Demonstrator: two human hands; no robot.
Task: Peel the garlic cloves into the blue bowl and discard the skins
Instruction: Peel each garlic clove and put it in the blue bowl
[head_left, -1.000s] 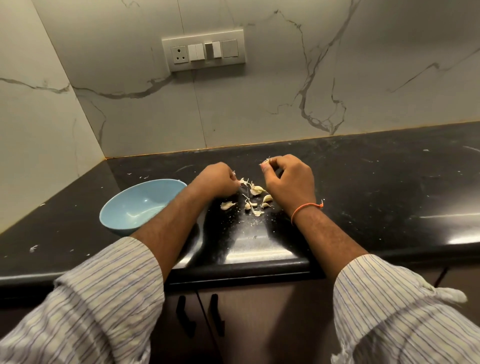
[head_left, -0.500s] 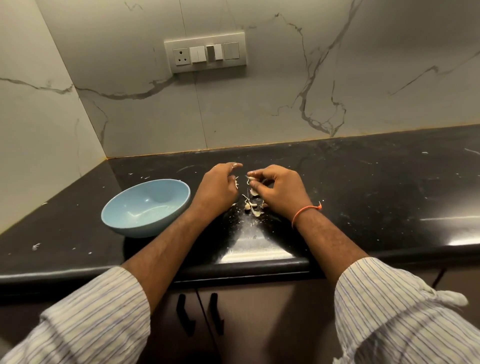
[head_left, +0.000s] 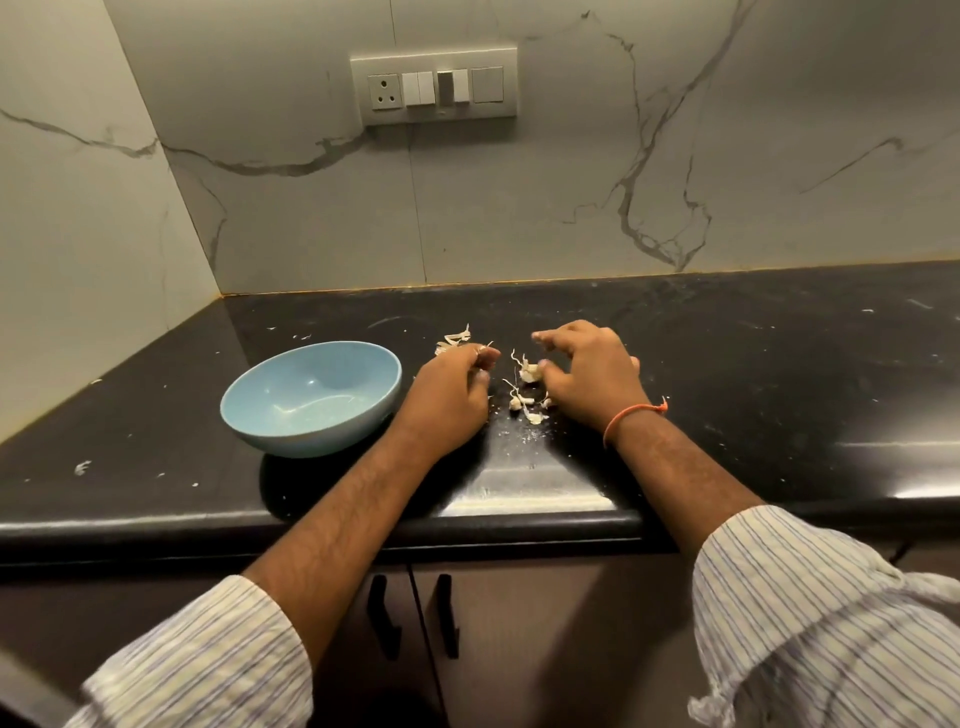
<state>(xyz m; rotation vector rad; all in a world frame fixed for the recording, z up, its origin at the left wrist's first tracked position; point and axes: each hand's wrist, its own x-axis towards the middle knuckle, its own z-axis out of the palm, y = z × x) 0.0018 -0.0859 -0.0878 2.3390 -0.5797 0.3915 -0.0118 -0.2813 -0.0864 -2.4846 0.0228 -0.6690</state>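
Bottom of frame: striped sleeves (head_left: 810, 618), forearms crossing the rounded front edge of the black counter (head_left: 156, 499).

Mid frame: left hand (head_left: 451, 396) curled, thumb and forefinger pinching something small at the tips, probably a bit of skin; too small to be sure. Right hand (head_left: 589, 375) has come down from its raised pinch a second ago, fingers now loosely spread and arched over the garlic cloves (head_left: 527, 387), fingertips touching or just over the pile; cannot tell if it grips one.

Change: hands moved apart, left drifted toward the skin scraps (head_left: 456, 340) just beyond it. Reads as one skin pulled off, the next clove being picked.

Blue bowl (head_left: 311, 397), centre left, just beside the left wrist, looks empty, so the task is early.

Room: bowl near the left hand, short clear path. Open counter to the right and behind. Corner walls upper left well apart; switch plate (head_left: 435, 85) top centre.
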